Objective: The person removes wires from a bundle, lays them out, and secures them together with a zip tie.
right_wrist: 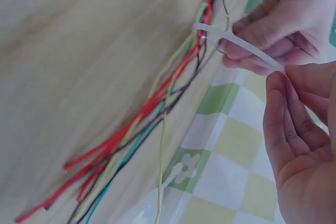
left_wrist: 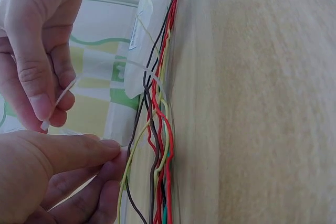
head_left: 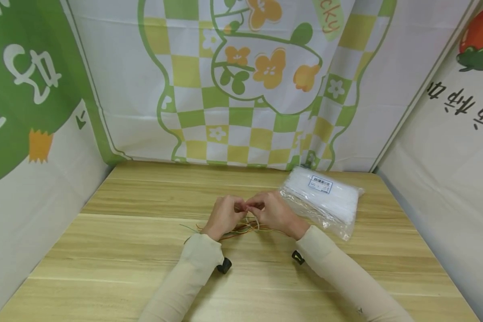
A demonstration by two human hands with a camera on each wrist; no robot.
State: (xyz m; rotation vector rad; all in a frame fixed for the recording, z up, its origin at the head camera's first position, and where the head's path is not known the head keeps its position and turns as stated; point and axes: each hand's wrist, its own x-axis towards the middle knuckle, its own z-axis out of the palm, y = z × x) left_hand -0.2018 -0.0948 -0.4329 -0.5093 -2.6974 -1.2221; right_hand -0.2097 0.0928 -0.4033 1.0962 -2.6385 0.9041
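A loose bundle of thin red, black, yellow and green wires (right_wrist: 149, 106) lies on the table beneath both hands. A white cable tie (right_wrist: 247, 45) passes round the bundle in an unfastened loop. My right hand (head_left: 277, 212) pinches one end of the tie between thumb and fingertips, above the wires. Close beside it, my left hand (head_left: 224, 216) has thumb and forefinger brought together on what appears to be the tie's other end, which the fingers mostly hide. In the left wrist view, a small white tip of the tie shows below the right fingertips.
A clear plastic bag of white cable ties (head_left: 330, 201) with a barcode label (head_left: 320, 184) lies behind and right of the right hand. The wooden table (head_left: 124, 264) meets patterned cloth walls (head_left: 241, 116) at the back and both sides.
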